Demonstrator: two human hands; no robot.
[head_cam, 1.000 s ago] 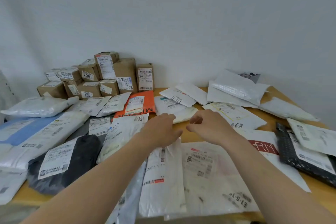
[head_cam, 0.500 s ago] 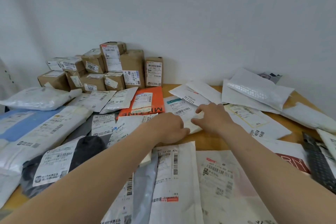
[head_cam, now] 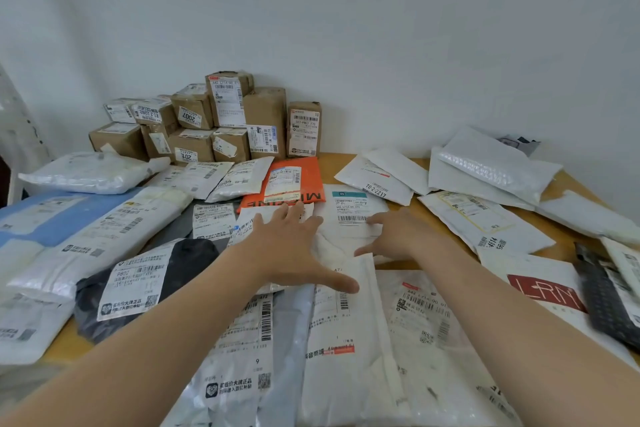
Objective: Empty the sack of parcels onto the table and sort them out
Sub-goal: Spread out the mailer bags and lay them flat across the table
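Observation:
Parcels cover the wooden table point(head_cam: 408, 263). My left hand point(head_cam: 291, 246) lies flat with its fingers spread over a white mailer point(head_cam: 349, 215) that carries a teal-headed label, thumb stretched out toward me. My right hand point(head_cam: 398, 236) rests on the same mailer's right side, fingers straight and pointing left. An orange mailer point(head_cam: 294, 180) lies just beyond my left fingertips. Long white bags point(head_cam: 346, 350) lie under both forearms at the near edge. No sack is in view.
Brown cartons point(head_cam: 221, 125) are stacked against the wall at the back left. White and blue bags point(head_cam: 79, 215) and a black bag point(head_cam: 149, 284) fill the left side. White mailers point(head_cam: 485, 170) and a dark mesh item point(head_cam: 606, 298) lie to the right.
Both hands have reached further out across the table and spread open onto the white mailer with the teal label; earlier their fingers were curled.

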